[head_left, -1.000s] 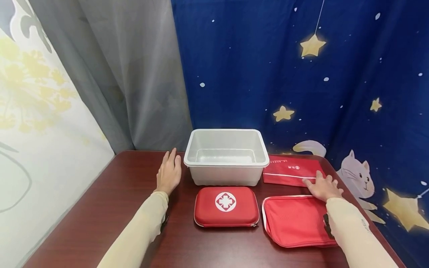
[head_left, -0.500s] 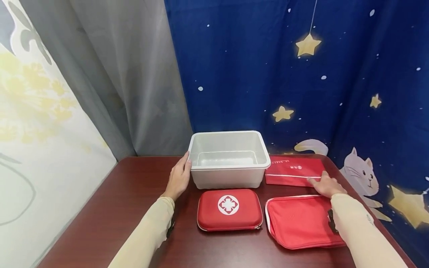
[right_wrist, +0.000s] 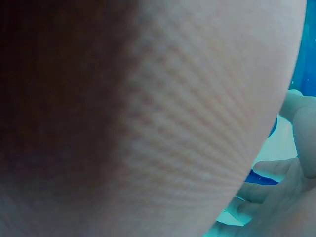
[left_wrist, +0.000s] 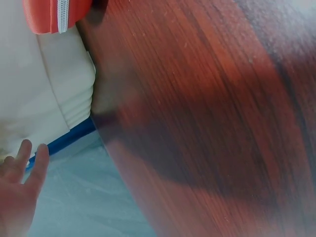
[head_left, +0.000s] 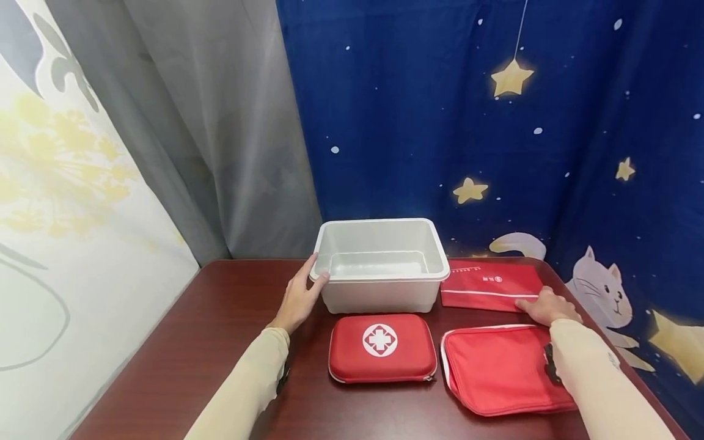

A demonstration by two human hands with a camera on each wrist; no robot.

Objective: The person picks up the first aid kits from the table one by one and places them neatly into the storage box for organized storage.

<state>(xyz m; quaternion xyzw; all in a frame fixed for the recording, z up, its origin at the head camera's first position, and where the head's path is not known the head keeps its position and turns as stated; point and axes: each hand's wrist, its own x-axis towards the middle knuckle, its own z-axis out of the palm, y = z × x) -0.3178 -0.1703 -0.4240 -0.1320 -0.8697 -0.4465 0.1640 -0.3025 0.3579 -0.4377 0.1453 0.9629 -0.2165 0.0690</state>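
Observation:
A light grey plastic bin (head_left: 379, 296) stands at the back of the table. My left hand (head_left: 297, 302) is at its left side, with the thumb at the front corner of the rim and the fingers along the side. The left wrist view shows these fingers (left_wrist: 40, 165) fairly straight and spread. Right of the bin lies a flat red pouch (head_left: 473, 284) with a white stripe. My right hand (head_left: 550, 307) rests on its front right corner, thumb on top. In the right wrist view that hand (right_wrist: 276, 202) shows loosely bent fingers; something blurred hides much of it.
A red zipped first-aid case (head_left: 385, 354) with a white cross lies in front of the bin. To its right is a red fabric pouch (head_left: 500, 373) with white edging, partly under my right sleeve. Curtains (head_left: 385, 122) hang behind the dark red-brown table (head_left: 181, 366).
My left hand has moved right, from beside the bin to its rim. The right hand has settled on the flat pouch, its fingers more bent. The head view has shifted slightly.

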